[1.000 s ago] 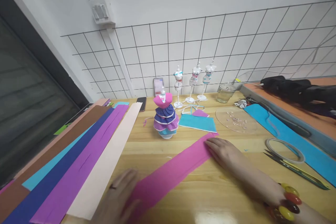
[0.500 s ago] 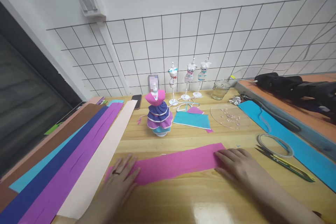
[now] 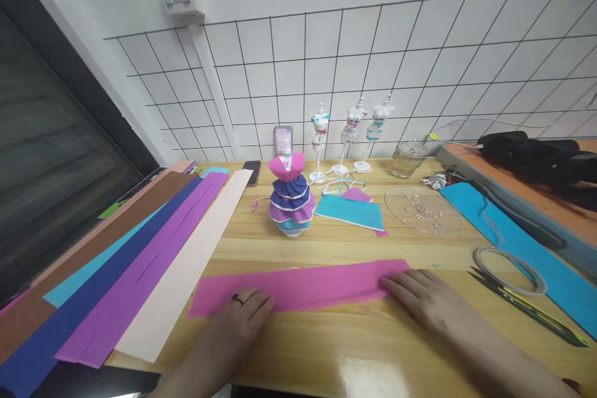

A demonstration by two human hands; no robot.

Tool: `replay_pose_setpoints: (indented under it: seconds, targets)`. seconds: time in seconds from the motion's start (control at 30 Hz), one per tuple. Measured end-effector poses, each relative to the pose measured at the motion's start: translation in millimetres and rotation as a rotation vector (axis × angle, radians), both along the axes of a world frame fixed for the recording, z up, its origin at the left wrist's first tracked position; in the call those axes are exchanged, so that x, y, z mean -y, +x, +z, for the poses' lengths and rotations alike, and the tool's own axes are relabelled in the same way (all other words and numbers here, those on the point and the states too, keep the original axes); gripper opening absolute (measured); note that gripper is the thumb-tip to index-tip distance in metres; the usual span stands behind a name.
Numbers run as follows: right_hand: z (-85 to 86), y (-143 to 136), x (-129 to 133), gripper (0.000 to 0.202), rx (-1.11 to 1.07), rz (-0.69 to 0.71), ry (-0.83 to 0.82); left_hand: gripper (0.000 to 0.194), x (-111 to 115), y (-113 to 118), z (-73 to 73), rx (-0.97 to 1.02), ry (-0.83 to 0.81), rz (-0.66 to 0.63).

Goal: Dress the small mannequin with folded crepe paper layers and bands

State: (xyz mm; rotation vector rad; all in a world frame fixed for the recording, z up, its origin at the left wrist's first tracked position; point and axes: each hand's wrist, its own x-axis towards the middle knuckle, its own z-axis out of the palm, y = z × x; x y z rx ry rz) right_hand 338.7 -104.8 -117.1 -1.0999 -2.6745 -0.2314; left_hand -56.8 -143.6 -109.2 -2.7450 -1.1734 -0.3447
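Note:
A long pink strip of crepe paper [image 3: 298,289] lies across the front of the wooden table, with a faint crease along its lower right part. My left hand [image 3: 245,326], a dark ring on one finger, has its bent fingers closed on the strip's lower edge, left of its middle; the thumb is hidden. At the strip's right end, the fingers of my right hand [image 3: 426,298] are drawn together on the paper, their tips pointing left. Behind the strip stands a small dress form [image 3: 291,199] in a tiered pink, navy and purple paper dress.
Several long paper strips [image 3: 186,249] lie on the left. Three white mini dress forms [image 3: 319,143], a glass jar [image 3: 408,160] and a phone [image 3: 252,173] stand or lie behind. Rightward are a clear dish of gems [image 3: 394,214], tape roll [image 3: 536,283], scissors [image 3: 536,314] and blue paper [image 3: 471,202].
My left hand has slid right along the strip and its fingers have curled, uncovering the strip's left end. My right hand's fingers have drawn together. The view has shifted slightly.

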Motion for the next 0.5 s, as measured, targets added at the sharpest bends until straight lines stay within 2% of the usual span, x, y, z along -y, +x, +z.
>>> replay_pose_setpoints:
  seconds: [0.1, 0.23, 0.33, 0.43, 0.5]
  targets:
    - [0.7, 10.5, -4.3, 0.033, -0.072, -0.09, -0.09, 0.043, -0.2, -1.2, -0.3, 0.076, -0.065, 0.053]
    - [1.0, 17.8, -8.8, 0.029, -0.189, -0.176, -0.203, 0.026, -1.6, 6.5, 7.0, 0.151, -0.153, 0.141]
    - [3.2, 18.4, -11.7, 0.027, -0.259, -0.205, -0.294, 0.028, -4.7, 13.4, 12.8, 0.175, -0.198, 0.18]
    - [7.2, 18.1, -13.4, 0.028, -0.325, -0.239, -0.372, 0.012, -9.5, 16.2, 14.3, 0.211, -0.264, 0.22]
    - [9.1, 18.6, -13.9, 0.03, -0.362, -0.273, -0.42, 0.02, -14.1, 13.1, 12.7, 0.244, -0.316, 0.236]
